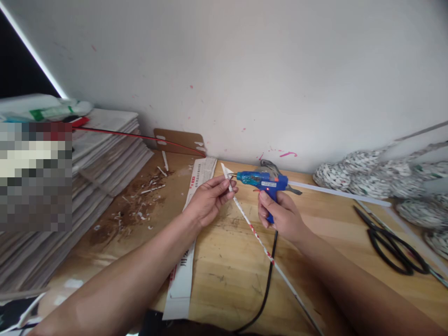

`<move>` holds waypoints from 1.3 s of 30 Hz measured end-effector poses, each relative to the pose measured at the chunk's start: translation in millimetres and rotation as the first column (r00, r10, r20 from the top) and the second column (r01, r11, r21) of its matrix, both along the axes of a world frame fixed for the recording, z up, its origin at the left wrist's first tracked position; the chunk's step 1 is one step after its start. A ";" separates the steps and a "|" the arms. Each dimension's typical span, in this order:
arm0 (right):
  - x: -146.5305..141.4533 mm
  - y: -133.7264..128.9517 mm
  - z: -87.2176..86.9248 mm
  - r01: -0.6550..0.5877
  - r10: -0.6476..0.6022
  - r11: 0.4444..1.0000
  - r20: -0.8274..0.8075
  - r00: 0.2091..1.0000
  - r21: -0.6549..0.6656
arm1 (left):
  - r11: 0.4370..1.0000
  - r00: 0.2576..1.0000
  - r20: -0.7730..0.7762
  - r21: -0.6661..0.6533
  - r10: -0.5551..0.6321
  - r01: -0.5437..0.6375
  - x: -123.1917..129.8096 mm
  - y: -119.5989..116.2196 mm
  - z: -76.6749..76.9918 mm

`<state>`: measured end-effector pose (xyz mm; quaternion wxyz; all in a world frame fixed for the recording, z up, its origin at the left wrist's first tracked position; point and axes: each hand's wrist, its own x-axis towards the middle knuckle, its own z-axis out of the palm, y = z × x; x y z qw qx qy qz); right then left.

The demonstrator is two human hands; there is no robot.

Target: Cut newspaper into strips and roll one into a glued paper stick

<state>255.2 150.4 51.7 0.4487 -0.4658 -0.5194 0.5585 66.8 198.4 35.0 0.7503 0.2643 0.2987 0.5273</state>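
My right hand (280, 212) grips a blue hot glue gun (257, 179) by its handle, and a small red light glows on its body. A long clear glue stick (336, 191) sticks out of its back end. In my left hand (215, 198), thumb and fingers pinch the upper end of a thin rolled paper tube (259, 239), white with red marks, which slants down to the right. The gun's nozzle touches or nearly touches the tube's pointed tip; I cannot tell which. Under my left wrist lies a strip of newspaper (182, 280).
Stacked newspapers (115, 144) stand at the left, near paper scraps (143, 214) and brown stains. Black scissors (392, 245) lie at the right, before woven paper bundles (371, 172). A black cord (268, 289) runs below the gun. Brown cardboard (182, 141) leans against the wall.
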 end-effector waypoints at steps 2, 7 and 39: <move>0.7 -1.0 0.1 0.000 0.000 1.000 0.023 1.000 0.019 | 1.000 1.000 0.003 0.007 -0.008 0.007 -0.1 0.5 -0.2; 2.4 -2.9 -0.1 -0.026 0.023 0.999 0.085 0.996 0.035 | 1.000 1.000 0.009 0.006 -0.012 0.012 0.0 0.8 -0.5; 7.5 -1.5 -10.0 0.092 -0.204 0.957 0.413 0.888 0.274 | 1.000 1.000 -0.007 -0.019 0.022 -0.022 1.0 0.3 0.0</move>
